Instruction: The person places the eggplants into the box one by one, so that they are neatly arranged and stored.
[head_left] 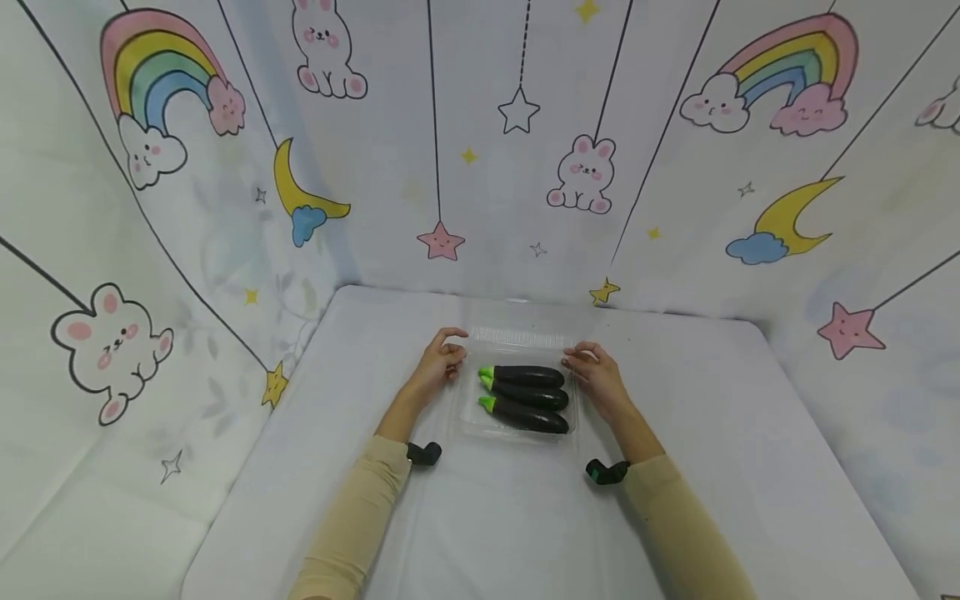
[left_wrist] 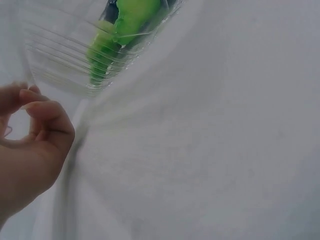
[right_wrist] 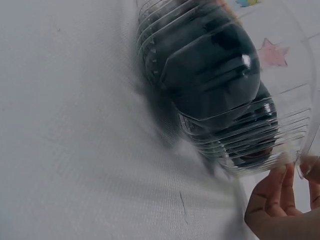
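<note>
Three dark eggplants (head_left: 528, 415) with bright green stem ends lie side by side in a clear plastic container (head_left: 469, 423) on the white-covered table. Their stems (left_wrist: 134, 17) point toward the left hand. My left hand (head_left: 441, 360) pinches the container's left rim near the back corner, thumb and fingertips meeting at its edge in the left wrist view. On the opposite side, my right hand (head_left: 600, 377) holds the rim between thumb and fingers. Ribbed clear walls (right_wrist: 270, 127) show in the right wrist view. Whether a lid covers the eggplants is hard to tell.
White cloth (head_left: 510, 508) covers the table. Behind and beside it hang white sheets printed with rainbows, rabbits, moons and stars (head_left: 441, 242). A black wrist device (head_left: 425, 454) is on the left wrist, another (head_left: 606, 472) on the right.
</note>
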